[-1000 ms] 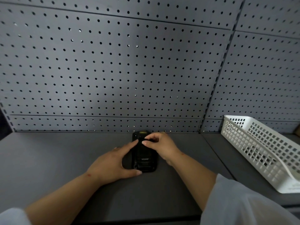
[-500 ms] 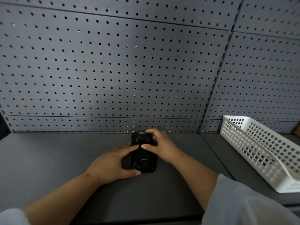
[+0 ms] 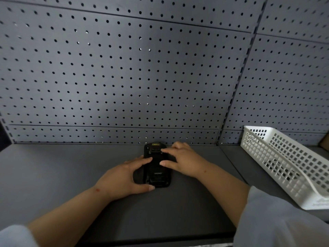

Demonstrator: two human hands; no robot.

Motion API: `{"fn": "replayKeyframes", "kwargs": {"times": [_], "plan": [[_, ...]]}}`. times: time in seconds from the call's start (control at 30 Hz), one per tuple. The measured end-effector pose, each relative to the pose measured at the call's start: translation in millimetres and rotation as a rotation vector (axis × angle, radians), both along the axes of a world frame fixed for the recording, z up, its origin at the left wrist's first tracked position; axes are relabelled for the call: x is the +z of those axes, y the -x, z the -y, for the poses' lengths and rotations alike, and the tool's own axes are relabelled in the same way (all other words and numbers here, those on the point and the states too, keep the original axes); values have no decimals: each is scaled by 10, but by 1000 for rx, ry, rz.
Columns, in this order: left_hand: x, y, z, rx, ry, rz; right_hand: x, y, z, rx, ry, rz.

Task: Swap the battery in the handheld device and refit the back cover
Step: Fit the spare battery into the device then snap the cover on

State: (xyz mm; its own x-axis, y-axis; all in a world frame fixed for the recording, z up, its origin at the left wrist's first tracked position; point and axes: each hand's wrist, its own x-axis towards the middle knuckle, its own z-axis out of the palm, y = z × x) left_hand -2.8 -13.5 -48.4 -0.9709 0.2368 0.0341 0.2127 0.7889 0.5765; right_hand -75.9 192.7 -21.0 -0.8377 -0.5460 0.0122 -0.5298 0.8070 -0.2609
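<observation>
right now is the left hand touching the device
Touching. Head view: the left hand lays its index finger on the device, thumb against its near end.

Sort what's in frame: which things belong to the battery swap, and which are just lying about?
Job in hand:
- handheld device, black, flat on the shelf, back up
- left hand, bracing its left and near edges
- right hand, fingers pressing its upper back

Lying about:
- basket, white mesh, off to the right
- pegboard behind
</observation>
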Motion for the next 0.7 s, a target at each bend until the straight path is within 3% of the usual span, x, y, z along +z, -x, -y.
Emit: {"fn": "replayKeyframes", "kwargs": {"times": [0.23,0.7], "plan": [[-11,1,-3,5,8,-12,77,-26,1,-10,-84,-34],[31,10,0,-28,44,-3,65,-17,44,-82,43,102]]}}
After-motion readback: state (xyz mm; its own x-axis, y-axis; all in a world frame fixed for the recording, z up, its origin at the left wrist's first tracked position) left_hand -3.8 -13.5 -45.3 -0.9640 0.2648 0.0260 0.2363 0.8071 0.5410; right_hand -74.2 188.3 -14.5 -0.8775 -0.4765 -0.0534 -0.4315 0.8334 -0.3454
